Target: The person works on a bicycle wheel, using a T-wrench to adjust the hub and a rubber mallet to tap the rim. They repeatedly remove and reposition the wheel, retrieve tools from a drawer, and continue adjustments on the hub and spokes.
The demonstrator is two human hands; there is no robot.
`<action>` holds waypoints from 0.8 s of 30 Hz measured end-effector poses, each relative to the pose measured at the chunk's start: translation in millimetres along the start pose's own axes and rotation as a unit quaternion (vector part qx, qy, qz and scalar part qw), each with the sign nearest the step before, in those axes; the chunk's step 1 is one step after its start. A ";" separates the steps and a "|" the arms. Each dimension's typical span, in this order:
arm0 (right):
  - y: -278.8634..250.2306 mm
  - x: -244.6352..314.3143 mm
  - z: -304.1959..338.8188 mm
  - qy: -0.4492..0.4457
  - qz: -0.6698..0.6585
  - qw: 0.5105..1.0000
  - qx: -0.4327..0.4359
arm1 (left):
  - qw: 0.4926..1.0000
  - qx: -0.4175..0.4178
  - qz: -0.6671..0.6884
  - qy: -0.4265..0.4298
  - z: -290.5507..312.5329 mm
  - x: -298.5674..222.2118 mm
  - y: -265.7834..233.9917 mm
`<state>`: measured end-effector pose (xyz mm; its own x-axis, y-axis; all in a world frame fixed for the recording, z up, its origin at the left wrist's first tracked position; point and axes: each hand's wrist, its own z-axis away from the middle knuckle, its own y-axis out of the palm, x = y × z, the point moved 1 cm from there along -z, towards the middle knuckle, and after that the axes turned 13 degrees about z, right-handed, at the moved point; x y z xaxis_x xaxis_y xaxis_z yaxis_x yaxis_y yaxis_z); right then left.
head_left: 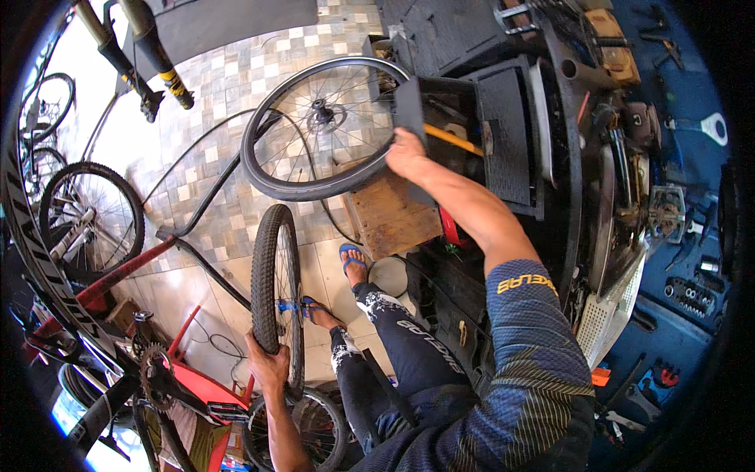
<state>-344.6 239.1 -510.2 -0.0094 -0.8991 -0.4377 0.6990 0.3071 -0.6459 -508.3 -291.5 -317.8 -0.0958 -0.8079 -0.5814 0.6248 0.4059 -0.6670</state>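
1 whl [266,291] in L fingers [256,352]

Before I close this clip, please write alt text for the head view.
A person's left hand grips a knobby-tired wheel; the right hand is at a dark drawer front, beside a smoother-tired wheel above a tiled floor.

Yellow lettering [525,283] stands on the blue sleeve [531,346], white lettering [431,344] on the black trousers [409,330] and leftmost bicycle [53,289].
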 end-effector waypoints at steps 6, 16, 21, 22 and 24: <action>-110.1 9.4 10.6 0.047 -0.116 0.975 -0.185 | 0.999 0.020 -0.006 -0.045 -2.2 -2.1 5.6; 36.8 -34.8 82.4 0.514 -0.845 -0.134 -0.070 | 0.999 0.024 -0.010 -0.045 0.9 13.1 -11.7; 64.8 -26.9 51.2 0.454 -0.853 -0.174 -0.190 | 0.995 0.017 0.018 -0.095 -2.7 20.2 -4.7; 58.2 -26.6 47.9 0.434 -0.859 -0.163 -0.217 | 0.996 0.021 0.021 -0.089 -3.3 20.2 -2.6; 40.2 -32.2 40.4 0.361 -0.864 -0.235 -0.261 | 0.997 0.025 0.020 -0.073 -1.5 19.5 -0.1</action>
<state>-287.3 267.8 -496.8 0.6030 0.5510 0.5770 -0.7923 0.4980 0.3525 -511.4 -306.6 -329.7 0.0411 -0.8466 -0.5307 0.6633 0.4204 -0.6191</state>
